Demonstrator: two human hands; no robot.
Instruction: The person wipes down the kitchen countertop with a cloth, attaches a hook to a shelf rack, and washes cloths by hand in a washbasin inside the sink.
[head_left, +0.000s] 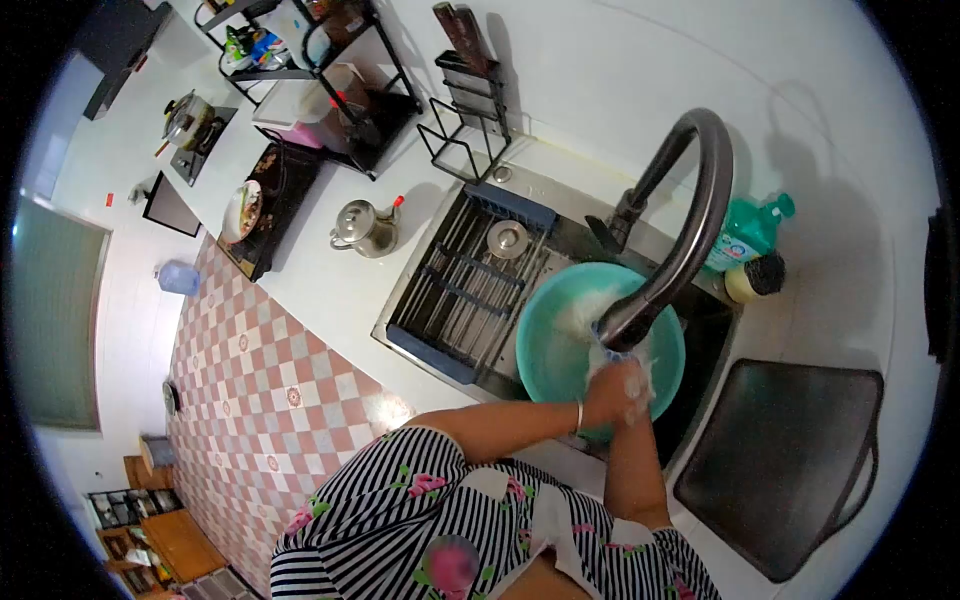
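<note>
My left hand point(606, 394), with a bracelet at the wrist, is under the dark metal faucet point(690, 240). Close against it is my right hand point(632, 410), partly hidden behind the left one. White water or foam runs over both hands, and their fingers are too covered and blurred to make out. Below them a turquoise basin point(537, 345) stands in the sink point(700, 340), with whitish water inside. Whether either hand holds anything cannot be seen.
A drying rack point(470, 275) spans the sink's left part. A green pump bottle point(748, 232) and a scrubber point(757, 277) stand behind the sink. A dark cutting board point(780, 460) lies at right, a metal teapot point(366, 228) at left, near a knife holder point(472, 95).
</note>
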